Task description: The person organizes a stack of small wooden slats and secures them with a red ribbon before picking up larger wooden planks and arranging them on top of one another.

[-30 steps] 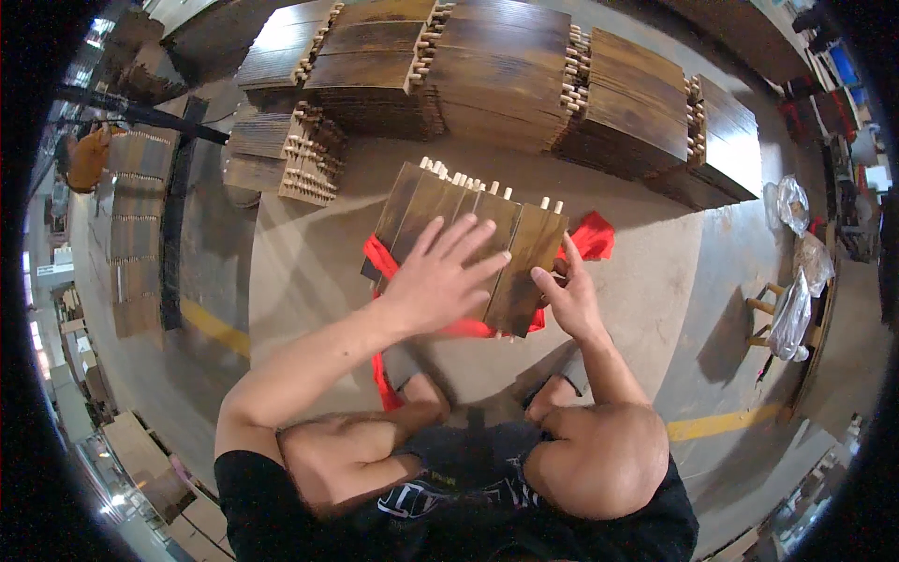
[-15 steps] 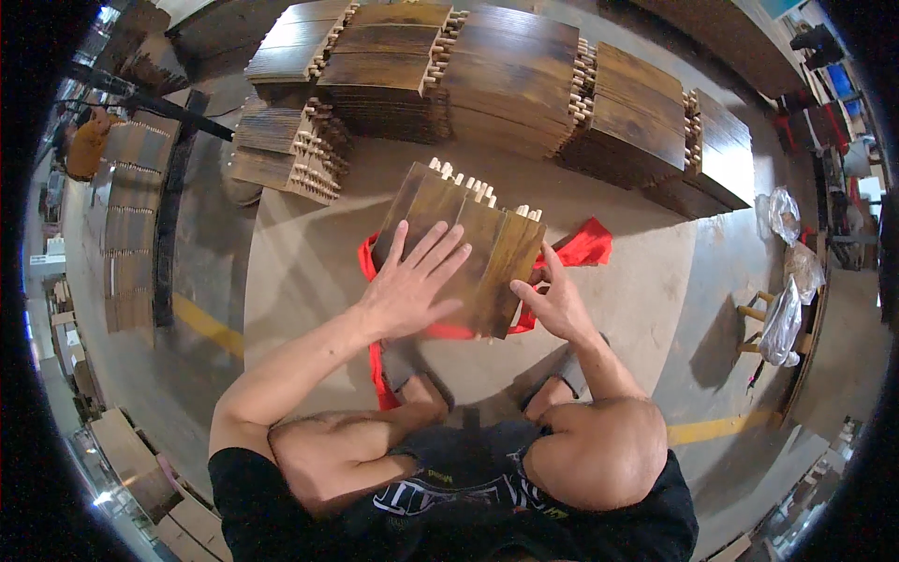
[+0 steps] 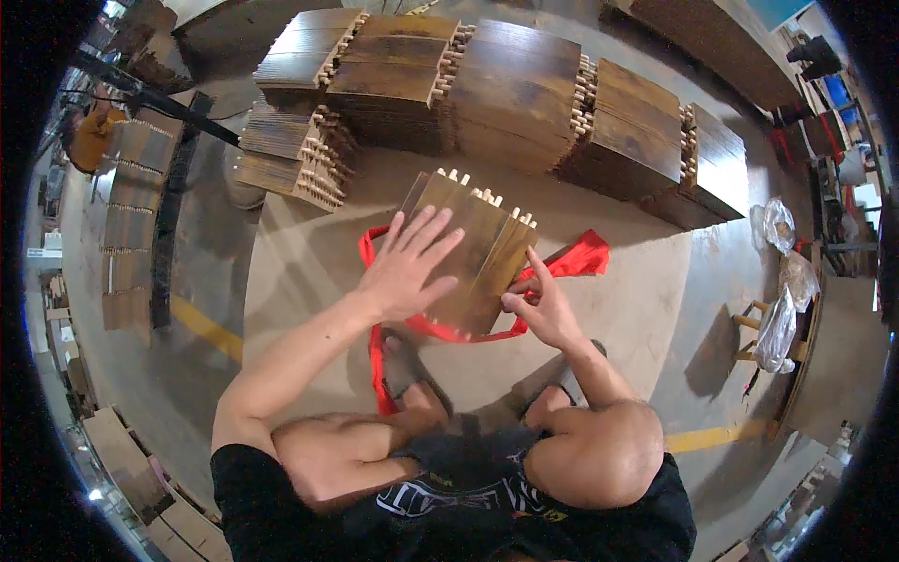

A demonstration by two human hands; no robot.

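From the head view I look down on a squatting person over a bare concrete floor [image 3: 309, 272]; in front of the knees, near the middle of the floor, lies a small stack of dark brown wooden slats with pale dowel pegs at their far ends [image 3: 478, 239]; it rests on a red fabric strap [image 3: 576, 258] that loops around its near and left sides and spreads out to the right.

My left hand [image 3: 405, 267] lies flat on top of the stack, palm down, fingers spread wide apart and pointing toward the far edge; it presses on the wood and clasps nothing. My right hand [image 3: 541, 304] sits at the stack's near right edge, fingers loosely bent and touching the side of the slats just where the strap passes; I cannot tell whether they pinch the strap or only rest against the wood.

Along the far edge of the floor runs a long row of larger dark slat piles with the same pale pegs [image 3: 524, 94]; a lower pile stands at the far left [image 3: 290, 155]; at the right edge are clear plastic bags [image 3: 782, 281] on a small wooden stool [image 3: 749, 337]; a yellow painted line [image 3: 201, 328] crosses the floor at the left.
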